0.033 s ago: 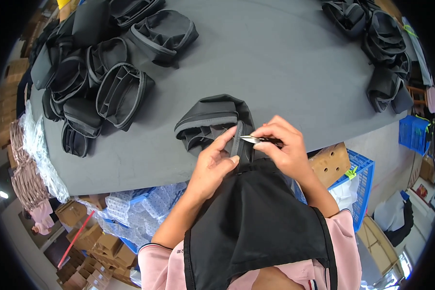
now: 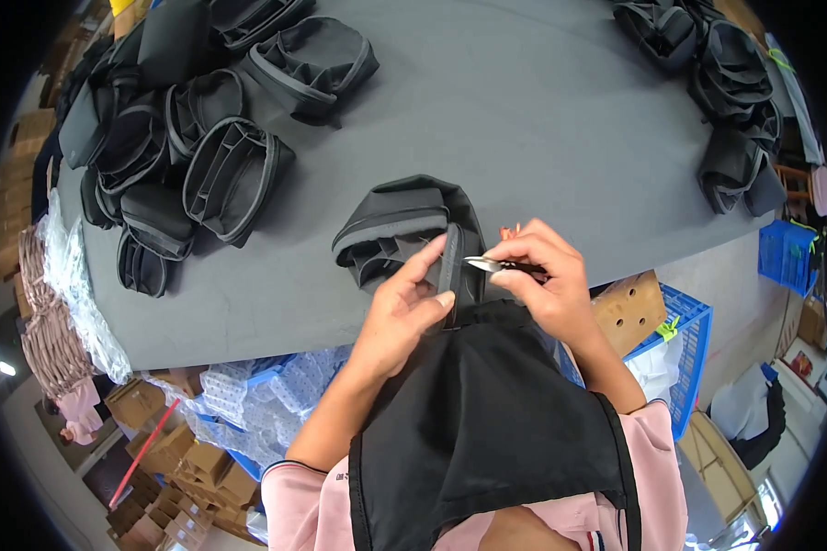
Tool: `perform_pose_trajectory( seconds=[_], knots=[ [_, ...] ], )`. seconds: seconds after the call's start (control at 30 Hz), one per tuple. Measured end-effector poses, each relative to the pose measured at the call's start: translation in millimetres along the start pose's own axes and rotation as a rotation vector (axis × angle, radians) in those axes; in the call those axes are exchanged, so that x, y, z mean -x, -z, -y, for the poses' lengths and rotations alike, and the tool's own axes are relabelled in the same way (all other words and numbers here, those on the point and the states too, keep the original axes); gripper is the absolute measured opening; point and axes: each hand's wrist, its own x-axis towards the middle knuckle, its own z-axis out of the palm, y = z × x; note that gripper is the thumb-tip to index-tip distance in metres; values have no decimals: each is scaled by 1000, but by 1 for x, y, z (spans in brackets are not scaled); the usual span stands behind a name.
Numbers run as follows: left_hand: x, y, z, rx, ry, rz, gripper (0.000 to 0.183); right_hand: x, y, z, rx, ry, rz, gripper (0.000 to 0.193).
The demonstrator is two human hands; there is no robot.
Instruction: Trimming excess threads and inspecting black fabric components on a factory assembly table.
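In front of me, at the near edge of the table, stands an open black pouch [image 2: 404, 200] with inner dividers and a grey zipper band. My left hand [image 2: 406, 308] pinches the pouch's upright zipper edge [image 2: 450, 266] between thumb and fingers. In my right hand [image 2: 542, 271] is a pair of small thread snips [image 2: 487, 264] with silver blades and a dark handle. The blade tips point left, just right of the zipper edge. A small orange-red bit [image 2: 510, 231] shows behind my right fingers; what it is I cannot make out.
Several similar black pouches [image 2: 234, 184] are heaped at the table's left, with more [image 2: 730, 73] at the far right. Below the near edge are bubble wrap [image 2: 266, 404], a blue crate [image 2: 689, 358] and cardboard boxes [image 2: 202, 459]. The grey table [image 2: 505, 110] spreads out ahead.
My right hand and the snips have moved slightly right, away from the zipper edge. The orange-red bit has come into sight. My left hand has barely moved.
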Motion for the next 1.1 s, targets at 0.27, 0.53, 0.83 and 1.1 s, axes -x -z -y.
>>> perform_pose_trajectory(
  seconds=[0.27,0.53,0.83,1.1],
  knots=[
    [0,-19,-48,91,45,-6,61,-8,-10,4,-658,-290,-5,20],
    [-101,7,-19,197,-75,-371,48,-27,-46,-49,-498,-364,-212,32],
    [-50,54,-37,-577,-22,172,47,-77,-52,-62,-196,-323,-225,24],
    [-74,43,-19,-1345,-133,41,52,-50,-42,-53,27,-206,-222,28]
  ],
)
